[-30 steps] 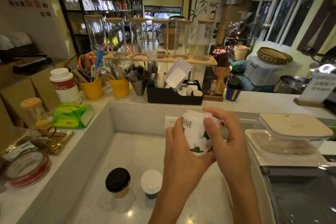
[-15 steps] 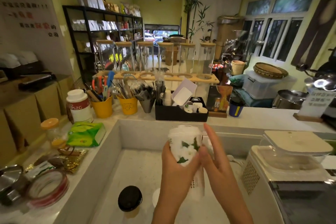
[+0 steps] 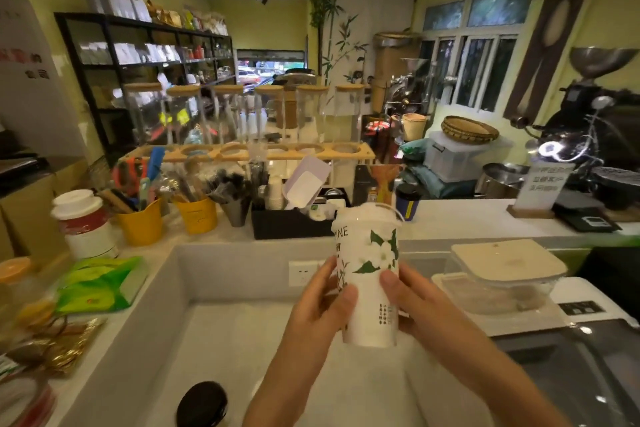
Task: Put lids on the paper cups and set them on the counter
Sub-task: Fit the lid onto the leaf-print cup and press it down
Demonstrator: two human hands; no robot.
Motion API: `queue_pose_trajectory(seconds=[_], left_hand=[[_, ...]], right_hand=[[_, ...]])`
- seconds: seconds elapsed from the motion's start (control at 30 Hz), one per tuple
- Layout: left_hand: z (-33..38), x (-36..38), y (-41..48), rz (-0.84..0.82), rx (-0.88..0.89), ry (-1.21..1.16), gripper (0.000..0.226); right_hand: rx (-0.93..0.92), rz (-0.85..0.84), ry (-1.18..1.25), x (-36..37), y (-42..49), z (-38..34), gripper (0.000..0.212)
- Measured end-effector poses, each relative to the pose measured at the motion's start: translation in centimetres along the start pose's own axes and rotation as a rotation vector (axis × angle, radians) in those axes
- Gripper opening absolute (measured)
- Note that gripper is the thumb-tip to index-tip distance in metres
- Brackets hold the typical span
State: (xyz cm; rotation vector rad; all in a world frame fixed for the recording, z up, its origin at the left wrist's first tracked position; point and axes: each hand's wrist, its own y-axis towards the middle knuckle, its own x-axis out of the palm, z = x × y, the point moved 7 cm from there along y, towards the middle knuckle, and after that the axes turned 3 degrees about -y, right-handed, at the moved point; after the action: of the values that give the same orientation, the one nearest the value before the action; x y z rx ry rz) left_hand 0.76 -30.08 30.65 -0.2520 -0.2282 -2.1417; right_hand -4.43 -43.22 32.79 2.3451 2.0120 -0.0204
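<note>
**Lidded cup held upright in both hands**

Head view: you hold the tall white floral paper cup (image 3: 372,274) upright above the lower white worktop (image 3: 225,340), its white lid (image 3: 367,213) seated on top. Your left hand (image 3: 322,308) and right hand (image 3: 415,302) wrap its lower half, fingers pressed to the sides, thumbs in front. A black-lidded cup (image 3: 202,404) stands at the lower edge.

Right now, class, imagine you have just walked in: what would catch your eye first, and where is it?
First, the tall white paper cup with a flower print, lidded and held upright in the middle by the left hand and right hand. Next, the row of glass jars on a wooden rack behind, then two yellow tubs of tools at left.
</note>
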Motion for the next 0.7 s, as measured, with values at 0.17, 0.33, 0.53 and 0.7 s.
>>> queue_pose_trajectory(seconds=[0.17, 0.33, 0.53, 0.7], left_hand=[[3.2, 9.0, 7.8, -0.175, 0.056, 0.236, 0.059], [2.1, 19.1, 18.7, -0.257, 0.074, 0.373, 0.079], [-3.1, 24.7, 31.5, -0.212, 0.004, 0.600, 0.077], [-7.9, 25.2, 39.5, -0.123, -0.136, 0.707, 0.066]], right_hand=[[-0.136, 0.026, -0.295, -12.1, 2.3, -6.8, 0.052], [-0.192, 0.088, -0.422, -23.9, 8.5, -7.3, 0.069], [0.013, -0.014, -0.477, -35.2, 17.3, -3.2, 0.084], [0.016, -0.003, -0.554, -40.0, 25.0, 1.7, 0.095]])
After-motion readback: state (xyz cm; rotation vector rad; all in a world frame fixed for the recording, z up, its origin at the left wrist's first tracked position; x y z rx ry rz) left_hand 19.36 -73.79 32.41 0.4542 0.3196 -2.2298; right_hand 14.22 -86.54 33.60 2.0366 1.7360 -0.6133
